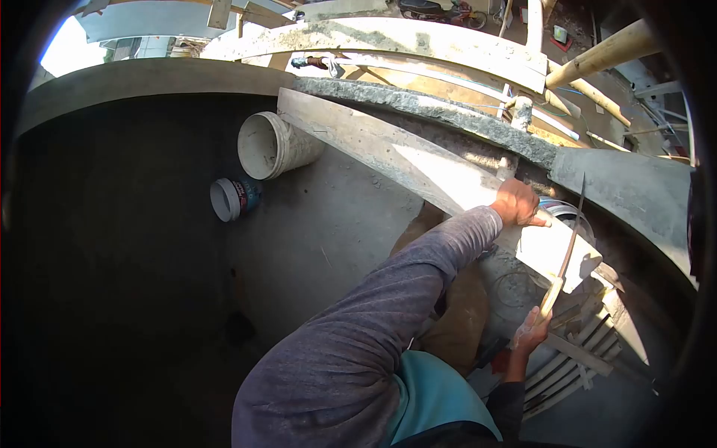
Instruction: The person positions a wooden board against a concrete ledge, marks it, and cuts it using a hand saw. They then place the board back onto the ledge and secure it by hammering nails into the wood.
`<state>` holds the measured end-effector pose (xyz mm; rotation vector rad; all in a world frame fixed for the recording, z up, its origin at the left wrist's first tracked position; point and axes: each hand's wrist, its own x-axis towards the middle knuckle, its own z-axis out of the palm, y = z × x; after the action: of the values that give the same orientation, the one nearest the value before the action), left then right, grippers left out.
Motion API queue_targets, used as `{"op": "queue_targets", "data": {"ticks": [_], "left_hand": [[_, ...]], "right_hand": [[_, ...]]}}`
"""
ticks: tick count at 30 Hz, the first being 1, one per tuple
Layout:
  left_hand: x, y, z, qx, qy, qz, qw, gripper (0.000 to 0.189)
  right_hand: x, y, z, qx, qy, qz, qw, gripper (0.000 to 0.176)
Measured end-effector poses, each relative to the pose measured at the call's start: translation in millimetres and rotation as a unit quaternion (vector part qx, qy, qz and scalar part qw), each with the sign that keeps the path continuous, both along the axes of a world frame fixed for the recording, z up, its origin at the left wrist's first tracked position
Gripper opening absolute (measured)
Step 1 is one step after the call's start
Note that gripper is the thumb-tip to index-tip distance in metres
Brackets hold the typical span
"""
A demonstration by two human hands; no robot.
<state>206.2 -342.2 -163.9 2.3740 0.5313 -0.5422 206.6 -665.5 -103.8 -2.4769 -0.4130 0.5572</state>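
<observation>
One curved concrete wall (635, 187) ringed a dim grey floor (328, 216) and filled most of the view. Across it ran a long pale plank (388, 145), slanting from the upper middle down to the right. Two buckets lay on their sides well left of the plank: a big white bucket (272, 145) and, just below it, a small bucket (231, 198) with a dark band. A thin saw (569, 246) stood nearly upright against the plank's right end (its teeth were too fine to make out). The left hand (519, 203), its arm in a grey-purple sleeve, pressed flat on top of the plank near that end. The right hand (532, 334) was closed round the saw's handle, below the plank and apart from the left.
</observation>
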Motion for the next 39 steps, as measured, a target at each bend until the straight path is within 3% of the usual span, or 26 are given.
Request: {"op": "queue_targets", "data": {"ticks": [4,7,9,12,15,17,20,23,25,29,33,34,35,37,39], "left_hand": [[-9,-17,89,0.025,-0.037,0.006,0.999,0.073],[-25,-22,142,0.023,-0.064,-0.001,0.998,0.073],[-31,-34,158,0.028,-0.095,-0.008,0.995,0.071],[-48,-43,207,-0.035,-0.150,-0.023,0.988,0.067],[-68,-61,253,-0.066,-0.197,-0.054,0.977,0.059],[-83,-69,267,-0.028,-0.270,-0.049,0.961,0.057],[-143,-33,302,-0.057,-0.288,-0.024,0.956,0.056],[-206,6,292,-0.042,-0.266,-0.004,0.963,0.060],[-251,37,276,-0.022,-0.227,0.022,0.973,0.062],[-341,99,239,-0.002,-0.159,0.043,0.986,0.069],[-427,156,208,0.069,-0.083,0.066,0.992,0.074],[-446,171,199,0.078,-0.060,0.081,0.992,0.075],[-465,184,192,0.083,-0.039,0.094,0.991,0.075],[-505,213,179,0.098,-0.006,0.103,0.990,0.076],[-544,243,154,0.116,0.013,0.106,0.987,0.077]], "right_hand": [[-19,-14,57,0.070,-0.019,-0.014,0.997,0.044],[-34,-35,87,0.044,0.020,-0.023,0.999,0.047],[-51,-38,96,0.108,-0.008,-0.029,0.994,0.050],[-79,-42,112,0.050,-0.059,-0.009,0.997,0.055],[-109,-46,128,0.075,-0.074,-0.031,0.994,0.056],[-127,-42,138,0.099,-0.085,-0.058,0.990,0.058],[-180,6,176,0.076,-0.119,-0.040,0.989,0.059],[-237,46,163,0.062,-0.166,-0.012,0.984,0.060],[-278,76,158,0.141,-0.038,-0.047,0.988,0.060],[-335,144,169,0.168,0.128,-0.104,0.972,0.057],[-360,177,133,0.271,0.183,-0.083,0.941,0.052],[-367,188,132,0.241,0.126,-0.027,0.962,0.048],[-369,192,123,0.234,0.122,-0.044,0.964,0.048],[-366,193,107,0.177,0.103,0.034,0.978,0.044],[-386,221,132,0.156,0.153,0.012,0.976,0.041]]}}
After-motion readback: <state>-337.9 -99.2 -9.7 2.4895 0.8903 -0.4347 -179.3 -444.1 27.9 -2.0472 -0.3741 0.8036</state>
